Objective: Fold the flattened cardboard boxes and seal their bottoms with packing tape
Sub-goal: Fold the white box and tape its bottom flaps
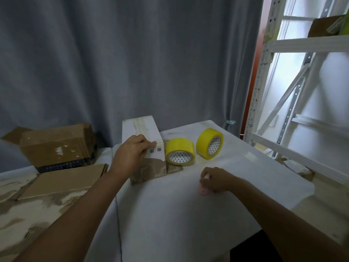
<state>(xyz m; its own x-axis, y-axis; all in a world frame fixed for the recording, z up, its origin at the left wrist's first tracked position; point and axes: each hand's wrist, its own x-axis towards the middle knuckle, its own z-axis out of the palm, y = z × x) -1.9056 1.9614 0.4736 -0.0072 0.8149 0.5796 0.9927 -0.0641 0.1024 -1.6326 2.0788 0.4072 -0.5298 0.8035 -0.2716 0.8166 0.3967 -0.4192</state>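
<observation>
Grey curtain [132, 59] fills the far side; white metal shelving [302, 91] stands at right. Worktop [188, 214] has a white cover, worn through to brown patches at left. Open brown carton [56, 144] sits far left on a dark block, flaps loose. Flattened cardboard sheet [62, 180] lies flat just near of it. White folded box [143, 146] stands upright at centre, its lower face scuffed to brown. Left hand [130, 154] rests on the box's near top edge, fingers curled over it, thumb side hidden, so grip wraps the edge. Two yellow tape rolls on edge just right of the box: near roll [179, 151] almost touching it, far roll [209, 143] leaning, just beside the first. Right hand [217, 179] is on the worktop near of the rolls, grip closed round a small pink tool [203, 190], type unclear.
</observation>
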